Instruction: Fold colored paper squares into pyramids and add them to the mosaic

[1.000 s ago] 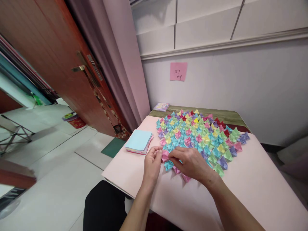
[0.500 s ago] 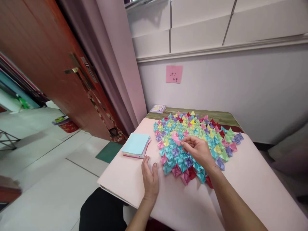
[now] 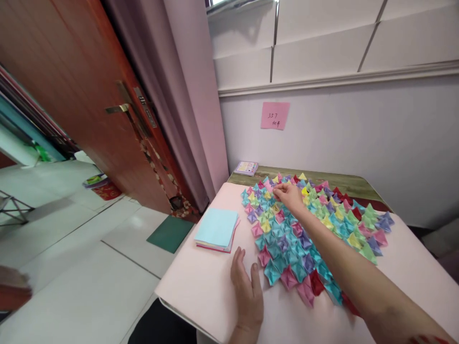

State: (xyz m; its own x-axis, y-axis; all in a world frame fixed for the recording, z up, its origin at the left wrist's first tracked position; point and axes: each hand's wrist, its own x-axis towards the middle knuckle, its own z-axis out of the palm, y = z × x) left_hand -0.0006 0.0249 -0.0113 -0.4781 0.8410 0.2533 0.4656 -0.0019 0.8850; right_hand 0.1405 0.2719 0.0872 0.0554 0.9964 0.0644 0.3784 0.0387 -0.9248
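Left to right, we had the paper stack (image 3: 215,228), then our left hand (image 3: 247,289) near its corner, fingers loosely open and holding nothing, and farther back some cards (image 3: 246,167). Next, our right hand (image 3: 289,196) had thumb and fingers pinched on the pink fold (image 3: 268,185), at the far left part of the coloured folds (image 3: 296,251); our right forearm (image 3: 333,234) crossed and hid a band of them. Half a second before, the pink fold was nearer us; it had since moved toward the wall (image 3: 340,122), while the left hand stayed open near the stack. Around us stood the red tub (image 3: 106,191), the door (image 3: 71,86), the mat (image 3: 170,233) and the curtain (image 3: 193,95), then the table's pink cover (image 3: 201,286), with a wood strip (image 3: 344,184) bare behind it, and a pink note (image 3: 275,115) on the wall.
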